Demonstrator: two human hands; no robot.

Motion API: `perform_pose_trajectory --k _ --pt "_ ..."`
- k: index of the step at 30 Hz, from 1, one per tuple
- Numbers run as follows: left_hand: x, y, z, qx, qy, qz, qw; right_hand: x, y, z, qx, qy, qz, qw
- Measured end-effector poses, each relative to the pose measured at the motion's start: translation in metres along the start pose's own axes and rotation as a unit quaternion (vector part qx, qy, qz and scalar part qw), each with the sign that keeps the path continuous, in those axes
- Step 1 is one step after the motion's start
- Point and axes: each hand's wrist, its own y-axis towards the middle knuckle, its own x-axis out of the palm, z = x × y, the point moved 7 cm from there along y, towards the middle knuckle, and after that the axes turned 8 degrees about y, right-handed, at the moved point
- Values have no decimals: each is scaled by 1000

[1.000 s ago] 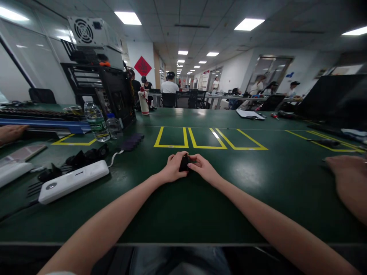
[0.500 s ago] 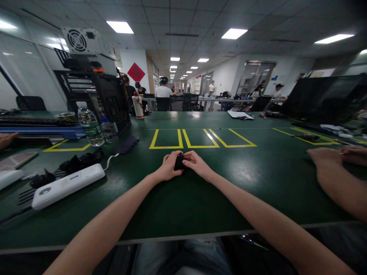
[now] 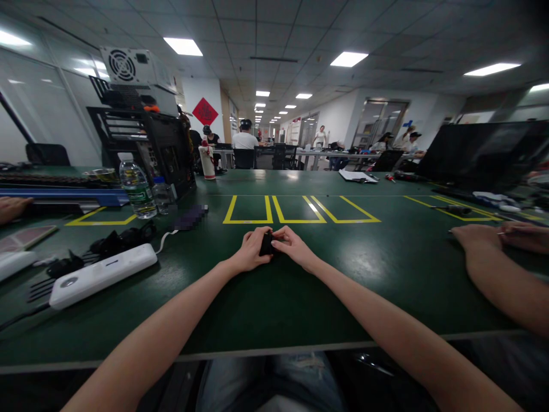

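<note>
A small black object [image 3: 266,244] is between my two hands, over the green table [image 3: 274,309]. My left hand [image 3: 253,249] is closed on it from the left, thumb below and fingers above. On its right side, my right hand [image 3: 289,245] pinches it with the fingertips. The fingers cover much of the object, so its exact shape cannot be made out. Just beyond the hands, yellow tape outlines [image 3: 249,221] mark the table top.
At the left are a white power strip [image 3: 103,276], black cables [image 3: 122,240], a water bottle [image 3: 138,189] and a black computer case [image 3: 165,149]. Another person's hands [image 3: 480,234] work at the right, near a black monitor [image 3: 484,154]. A clipboard [image 3: 358,175] lies farther back.
The view has shifted slightly. My hands keep nearly the same hold on the black object. The hands of the person at the right have moved a little to the left.
</note>
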Motion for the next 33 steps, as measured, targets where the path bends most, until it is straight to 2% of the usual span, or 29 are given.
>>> perform_pose_trajectory --k 4,9,17,21,26,33 --pt "2 1 -1 6 -5 4 1000 1 -1 0 17 -3 -16 1000" --pt "4 2 -4 4 -13 -1 1000 4 -3 -2 -26 20 -71 997" --pt "2 1 -5 2 -17 3 1000 0 5 4 -3 19 -18 1000" --pt "5 2 -8 -2 -17 2 1000 0 5 8 10 5 -23 1000" --pt "4 1 -8 -3 -23 2 1000 3 3 8 -17 7 -60 998" --pt "4 1 -8 -2 -22 1 1000 1 7 8 -22 8 -18 1000"
